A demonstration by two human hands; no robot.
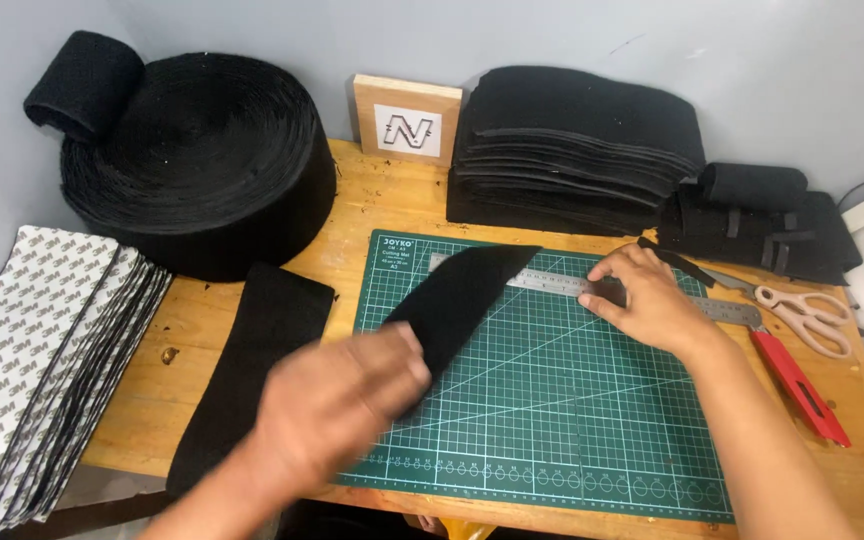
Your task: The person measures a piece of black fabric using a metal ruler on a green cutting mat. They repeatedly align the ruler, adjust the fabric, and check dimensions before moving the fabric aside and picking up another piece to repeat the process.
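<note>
My left hand point(342, 400), blurred by motion, grips the near end of a black fabric strip point(467, 290) that lies slanted across the green cutting mat point(562, 400). The strip's far end overlaps a steel ruler point(552, 284) near the mat's top edge. My right hand point(647, 300) rests with fingertips on the ruler, right of the strip. Another long black strip point(252, 360) lies on the wooden table point(202, 310), left of the mat.
A big roll of black webbing point(202, 160) stands back left. Stacked black pieces point(572, 140) sit at the back, more black straps point(772, 220) right. Scissors point(802, 315) and a red utility knife point(797, 385) lie right of the mat. Backing sheets point(32, 350) pile at left. A wooden block point(407, 120) leans on the wall.
</note>
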